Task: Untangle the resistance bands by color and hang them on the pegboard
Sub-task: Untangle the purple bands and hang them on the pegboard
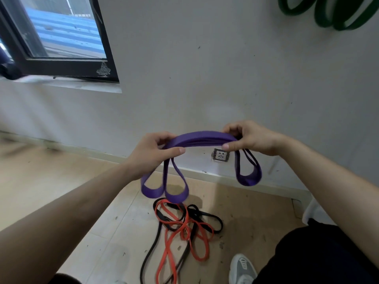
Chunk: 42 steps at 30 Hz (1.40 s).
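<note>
Both hands, left [151,154] and right [250,138], pinch folded purple band [202,138]; loops dangle each end.

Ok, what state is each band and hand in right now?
Purple flat rubber resistance band: folded into loops, held off the floor by both hands.
Left hand: grips its left end.
Right hand: grips its right end.
Red rubber band: on the floor, tangled with the black.
Black rubber band: on the floor, tangled with the red.
Green bands: hanging on the wall.
</note>
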{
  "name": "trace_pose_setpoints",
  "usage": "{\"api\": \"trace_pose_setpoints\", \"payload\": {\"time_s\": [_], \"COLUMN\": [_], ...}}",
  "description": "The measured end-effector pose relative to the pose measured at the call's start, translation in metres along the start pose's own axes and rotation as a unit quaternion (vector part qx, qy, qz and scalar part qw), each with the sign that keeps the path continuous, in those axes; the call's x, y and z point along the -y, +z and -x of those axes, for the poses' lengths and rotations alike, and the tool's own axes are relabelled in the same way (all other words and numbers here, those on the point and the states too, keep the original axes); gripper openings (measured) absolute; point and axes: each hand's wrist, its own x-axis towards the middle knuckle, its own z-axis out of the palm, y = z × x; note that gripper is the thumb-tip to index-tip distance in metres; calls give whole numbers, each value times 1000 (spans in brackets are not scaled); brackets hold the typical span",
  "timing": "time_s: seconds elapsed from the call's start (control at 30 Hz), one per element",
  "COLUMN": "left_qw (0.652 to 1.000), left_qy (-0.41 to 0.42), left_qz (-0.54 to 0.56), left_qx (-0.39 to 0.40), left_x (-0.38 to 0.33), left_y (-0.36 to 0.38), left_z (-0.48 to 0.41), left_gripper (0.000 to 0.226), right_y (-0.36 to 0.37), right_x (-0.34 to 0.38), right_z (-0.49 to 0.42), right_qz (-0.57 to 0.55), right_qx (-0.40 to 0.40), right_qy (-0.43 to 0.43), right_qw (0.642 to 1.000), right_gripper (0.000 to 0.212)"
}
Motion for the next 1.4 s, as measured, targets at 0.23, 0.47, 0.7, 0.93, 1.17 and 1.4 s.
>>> {"api": "trace_pose_setpoints", "payload": {"time_s": [0.23,0.47,0.7,0.93,1.17,1.4], "left_qw": [997,984,967,968,956,942], "left_qy": [11,24,11,62,109,153], "left_qz": [74,150,186,145,168,170], "left_qx": [-37,-96,-176,-195,-213,-247], "left_x": [-24,-57,-108,-173,-245,-290], "left_y": [6,13,-16,-37,-50,-46], "left_z": [-5,-19,-58,-105,-143,-176], "left_gripper": [26,19,31,27,26,24], "right_y": [22,52,30,-35,-101,-141], "right_x": [-5,25,73,136,201,237], "right_z": [-1,-3,-8,-10,-13,-16], "right_qz": [-23,-149,-221,-93,-20,-5], "right_qx": [45,-11,-215,-328,-386,-438], "right_qy": [30,6,-73,-151,-203,-225], "right_qw": [998,989,949,928,899,870], "right_gripper": [19,30,32,43,31,28]}}
